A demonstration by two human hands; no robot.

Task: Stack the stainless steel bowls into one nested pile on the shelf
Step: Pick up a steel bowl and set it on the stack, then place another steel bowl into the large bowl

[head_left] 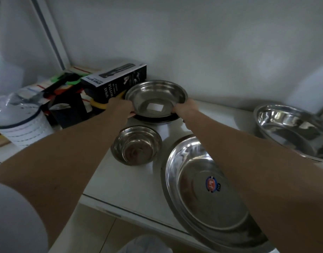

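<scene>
Both hands are out at the back of the shelf (138, 189), closed on one steel bowl (155, 98) just above the middle of the frame. The left hand (120, 109) grips its left rim and the right hand (184, 110) its right rim, so the bowl sits between them, tipped a little toward the viewer, with a pale rectangular label on its floor. Directly under it lies a darker shallow dish (157, 118); the bowl seems to be raised just off it, though the angle makes that hard to judge.

Nearer, below the left hand, a small deep bowl (137, 145) stands alone on the white shelf. At lower right a wide shallow bowl (202, 198) with a round red and blue sticker lies partly under the right forearm, its near edge over the shelf's front lip. At the right edge of the frame sits another large bowl (294, 132), blurred.

Left of the held bowl, a black box marked spray bottle (118, 79) rests on top of clutter, and a white container (23, 132) stands at far left
</scene>
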